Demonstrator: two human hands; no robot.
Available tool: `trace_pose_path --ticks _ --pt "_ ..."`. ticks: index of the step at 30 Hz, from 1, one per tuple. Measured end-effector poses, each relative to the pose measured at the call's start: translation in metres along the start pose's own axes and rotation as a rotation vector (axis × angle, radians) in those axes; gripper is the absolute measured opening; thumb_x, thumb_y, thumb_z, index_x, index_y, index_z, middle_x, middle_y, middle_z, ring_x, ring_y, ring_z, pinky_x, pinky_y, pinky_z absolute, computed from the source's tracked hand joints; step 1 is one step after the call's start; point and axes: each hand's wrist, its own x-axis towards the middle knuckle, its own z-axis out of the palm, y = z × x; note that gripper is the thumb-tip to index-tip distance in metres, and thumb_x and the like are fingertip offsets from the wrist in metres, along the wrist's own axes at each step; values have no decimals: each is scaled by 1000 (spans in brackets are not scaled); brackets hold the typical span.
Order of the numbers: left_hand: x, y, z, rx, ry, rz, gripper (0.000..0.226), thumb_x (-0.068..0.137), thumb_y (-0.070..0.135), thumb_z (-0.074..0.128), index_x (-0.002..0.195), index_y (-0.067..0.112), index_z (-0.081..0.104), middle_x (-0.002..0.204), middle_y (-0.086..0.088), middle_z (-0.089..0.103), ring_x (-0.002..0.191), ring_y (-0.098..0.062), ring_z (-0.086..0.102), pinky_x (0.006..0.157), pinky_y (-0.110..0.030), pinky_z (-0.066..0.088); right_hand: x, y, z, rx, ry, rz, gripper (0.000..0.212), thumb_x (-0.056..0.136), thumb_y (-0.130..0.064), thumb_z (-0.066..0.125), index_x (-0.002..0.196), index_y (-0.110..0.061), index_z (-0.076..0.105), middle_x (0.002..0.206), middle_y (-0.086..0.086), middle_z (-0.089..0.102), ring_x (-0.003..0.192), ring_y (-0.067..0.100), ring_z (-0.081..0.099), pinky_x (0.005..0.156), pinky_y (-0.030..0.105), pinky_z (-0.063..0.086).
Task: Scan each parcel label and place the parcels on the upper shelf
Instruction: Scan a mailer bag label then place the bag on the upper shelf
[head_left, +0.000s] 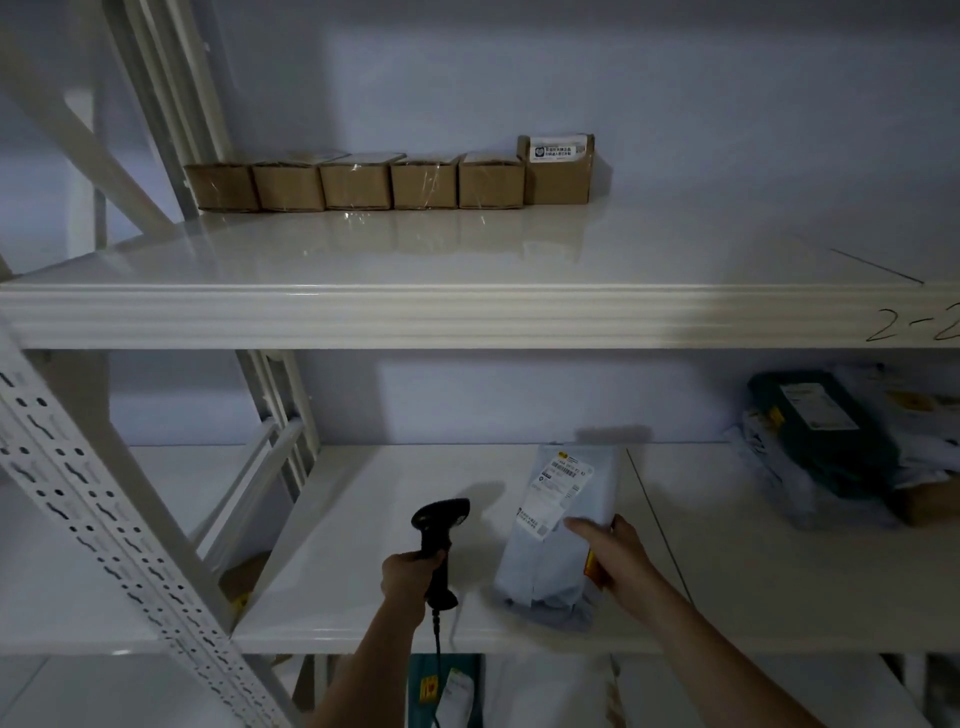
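— Dim white shelving; where's the parcel?
— Grey parcel (558, 530) lower centre, right hand (615, 553) gripping its edge; left hand (410, 574) clenching the scanner (439, 540).
— Step?
— Probably scanning: aim at the label (558, 491), then lift to the upper shelf (467, 249).

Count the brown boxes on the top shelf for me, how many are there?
6, in one row at the back left of the upper shelf: five low brown boxes side by side, and a taller labelled box at the right end. None seems hidden behind them.
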Motion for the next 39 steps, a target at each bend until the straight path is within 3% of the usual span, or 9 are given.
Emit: trace_pose_path --ticks 6,9,13,17,19,22,26,29,39 --pt "10 -10 12 148 18 -14 29 80 16 78 100 -4 72 84 -14 67 87 -34 67 80 -38 57 0 8 -6 -3 -28 43 45 84 -25 79 124 -13 63 113 15 74 105 39 69 96 59 53" --pt "7 -10 14 224 39 -15 17 84 20 75 84 3 70 73 -9 63 79 -28 62 68 -31 49 5 11 -10 -15 -7 53 61 68 -42 85 121 -17 66 112 23 72 108 51 63 95 70 44" --pt "11 -12 15 361 96 19 40 86 20 71 58 14 43 60 -2 47 70 -23 51 63 -28 37 3 3 -12 16 -43 48 62 73 -39 82 128 -16 62 112 10 75 105 36 70 95 57 52" --pt "3 -3 12 458 60 -9 17 87 14 62 83 0 54 80 -11 53 82 -28 53 70 -35 46 2 -6 -14 68 3 51 58 84 -27 78 130 -13 46 118 13 69 103 33 69 88 50 59" --pt "-1 0 16 493 79 -50 37 90 21 60 114 -5 50 109 -21 55 101 -35 54 85 -41 49 -3 -15 -14 88 33 52 67 83 -25 80 131 -16 34 118 12 64 104 31 67 87 47 59" --pt "-30 26 26 471 241 136 29 92 19 54 115 2 50 121 -24 48 115 -41 45 95 -44 41 -10 -32 -19 79 45 35 68 82 -28 80 129 -12 34 116 13 64 103 31 67 86 46 59" --pt "-88 67 55 215 -147 320 16 98 16 50 110 10 59 94 -14 63 81 -27 61 71 -33 54 -16 -53 -28 102 -61 -11 71 75 -36 80 131 0 54 113 22 72 99 35 73 77 41 60" --pt "-125 83 74 88 -474 267 26 99 34 50 125 32 54 113 -5 67 95 -20 67 77 -31 57 -33 -72 -30 85 -149 -52 41 92 -25 62 122 4 66 110 22 73 98 36 72 81 37 56" --pt "-209 108 83 146 -291 487 45 98 29 51 140 17 44 131 -11 57 113 -28 59 87 -33 49 -102 -113 -41 -117 -109 -214 33 101 -42 48 117 -19 65 113 5 73 101 26 70 90 38 54"
